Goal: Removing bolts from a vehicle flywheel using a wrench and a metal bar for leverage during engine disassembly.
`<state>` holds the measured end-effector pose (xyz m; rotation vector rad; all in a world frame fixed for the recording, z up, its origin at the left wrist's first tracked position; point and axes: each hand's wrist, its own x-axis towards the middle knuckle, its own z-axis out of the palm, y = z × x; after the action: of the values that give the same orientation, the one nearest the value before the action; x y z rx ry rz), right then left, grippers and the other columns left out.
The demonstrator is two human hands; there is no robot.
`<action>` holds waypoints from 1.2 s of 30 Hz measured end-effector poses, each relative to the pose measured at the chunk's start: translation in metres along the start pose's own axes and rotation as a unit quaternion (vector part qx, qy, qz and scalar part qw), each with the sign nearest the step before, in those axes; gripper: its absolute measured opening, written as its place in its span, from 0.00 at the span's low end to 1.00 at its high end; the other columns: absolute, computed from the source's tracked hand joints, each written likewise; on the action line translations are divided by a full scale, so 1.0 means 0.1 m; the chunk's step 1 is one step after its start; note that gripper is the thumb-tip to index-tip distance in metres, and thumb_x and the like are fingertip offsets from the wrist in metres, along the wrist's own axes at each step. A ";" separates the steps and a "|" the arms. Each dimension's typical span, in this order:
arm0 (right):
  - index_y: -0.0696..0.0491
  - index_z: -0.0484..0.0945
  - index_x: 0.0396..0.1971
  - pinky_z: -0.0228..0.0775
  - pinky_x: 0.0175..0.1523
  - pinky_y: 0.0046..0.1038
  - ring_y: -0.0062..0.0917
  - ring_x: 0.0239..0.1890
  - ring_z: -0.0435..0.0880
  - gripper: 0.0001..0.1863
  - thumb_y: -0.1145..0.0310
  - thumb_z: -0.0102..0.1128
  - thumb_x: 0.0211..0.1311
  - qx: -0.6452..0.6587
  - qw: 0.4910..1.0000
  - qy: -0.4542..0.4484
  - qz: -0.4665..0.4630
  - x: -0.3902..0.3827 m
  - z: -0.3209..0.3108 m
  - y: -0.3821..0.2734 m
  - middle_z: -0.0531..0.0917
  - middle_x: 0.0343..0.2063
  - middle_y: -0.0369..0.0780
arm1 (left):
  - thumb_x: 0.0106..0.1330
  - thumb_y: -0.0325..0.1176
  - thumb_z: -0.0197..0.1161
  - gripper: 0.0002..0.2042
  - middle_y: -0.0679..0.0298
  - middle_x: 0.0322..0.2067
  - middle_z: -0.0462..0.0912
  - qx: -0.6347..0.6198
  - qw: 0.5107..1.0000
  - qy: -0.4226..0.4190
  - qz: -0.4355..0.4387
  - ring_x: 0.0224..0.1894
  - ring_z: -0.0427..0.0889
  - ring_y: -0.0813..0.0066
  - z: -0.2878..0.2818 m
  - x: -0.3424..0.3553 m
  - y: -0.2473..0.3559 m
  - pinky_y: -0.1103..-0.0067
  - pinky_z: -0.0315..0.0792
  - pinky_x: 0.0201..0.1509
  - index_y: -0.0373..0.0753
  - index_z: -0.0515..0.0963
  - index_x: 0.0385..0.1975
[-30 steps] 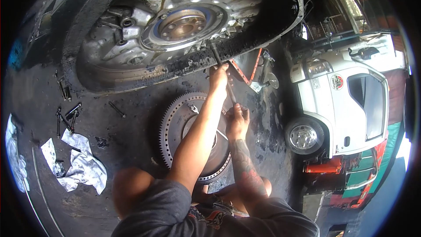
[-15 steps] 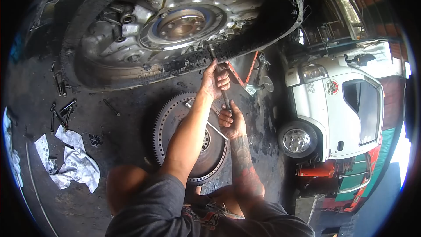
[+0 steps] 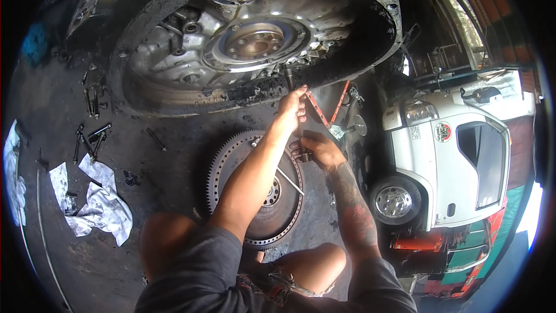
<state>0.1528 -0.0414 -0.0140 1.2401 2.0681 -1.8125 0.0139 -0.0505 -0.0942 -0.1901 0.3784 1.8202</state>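
Above me is a large, greasy metal bell housing (image 3: 174, 99) with a round bolted hub (image 3: 255, 46) in its middle. A long socket extension bar (image 3: 290, 75) reaches up to the housing's lower inner rim; where its top end meets the metal is hard to make out. My left hand (image 3: 291, 110) is closed round the middle of the bar. Lower down, my right hand (image 3: 321, 150) grips the bar's bottom end, its fingers wrapped about it. Under my forearms a toothed flywheel (image 3: 223, 168) lies flat on the floor, with a thin silver rod-like tool (image 3: 291, 180) across it.
Several loose bolts (image 3: 92, 139) lie on the dark floor at left, near a stained white rag (image 3: 104, 203). A long thin rod (image 3: 43, 220) lies farther left. An orange-red angled frame (image 3: 324, 110) stands beyond my right hand. At right is a white truck cab (image 3: 428, 162).
My right hand has turned about the bar's lower end, and its elbow has swung outward to the right. My left hand keeps its hold. The whole view has shifted slightly.
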 end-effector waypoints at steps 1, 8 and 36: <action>0.64 0.70 0.43 0.74 0.34 0.24 0.27 0.30 0.82 0.15 0.69 0.51 0.63 0.000 0.999 -0.039 0.017 0.02 -0.05 -0.06 0.81 0.30 0.44 | 0.62 0.48 0.55 0.12 0.78 0.11 0.56 -0.017 0.998 -0.058 -0.003 0.11 0.54 0.87 -0.06 0.02 0.01 0.83 0.50 0.14 0.46 0.72 0.26; 0.61 0.78 0.30 0.70 0.36 0.34 0.35 0.30 0.82 0.21 0.55 0.65 0.49 -0.501 0.865 0.004 -0.021 0.29 -0.28 -0.16 0.82 0.25 0.47 | 0.62 0.46 0.55 0.14 0.74 0.11 0.61 -0.048 0.999 0.003 0.003 0.10 0.59 0.82 0.03 -0.05 -0.03 0.81 0.55 0.15 0.40 0.72 0.28; 0.62 0.74 0.30 0.70 0.30 0.26 0.21 0.27 0.76 0.17 0.64 0.69 0.49 -0.313 0.950 -0.004 -0.014 0.16 -0.19 -0.22 0.78 0.24 0.38 | 0.58 0.46 0.60 0.11 0.74 0.20 0.62 0.080 0.985 0.126 0.088 0.18 0.63 0.82 0.19 0.12 0.07 0.79 0.60 0.20 0.48 0.75 0.34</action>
<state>0.1362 -0.0155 -0.0008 1.0098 2.3792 -1.0106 0.0050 -0.0344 -0.0796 -0.2835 0.7365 1.9347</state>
